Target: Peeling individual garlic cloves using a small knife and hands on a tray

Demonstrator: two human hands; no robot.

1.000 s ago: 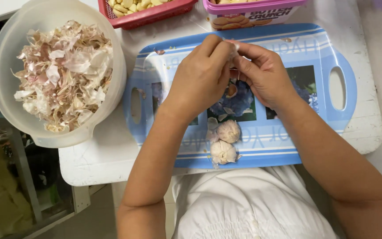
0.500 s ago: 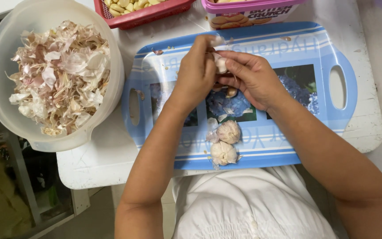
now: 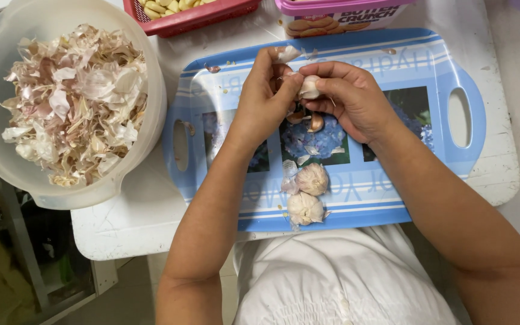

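- Above the blue tray [image 3: 452, 66], both hands meet: left hand [image 3: 264, 105] and right hand [image 3: 350, 99] pinch one garlic clove [image 3: 309, 88], fingers closed on it.
- Peeling likely goes best by nicking the papery skin at the tip, then stripping downward.
- Two garlic pieces [image 3: 308, 192] wait below, bulbous, dry-skinned.
- Translucent plastic bowl [image 3: 151, 129] holds flaky pink-white husks.
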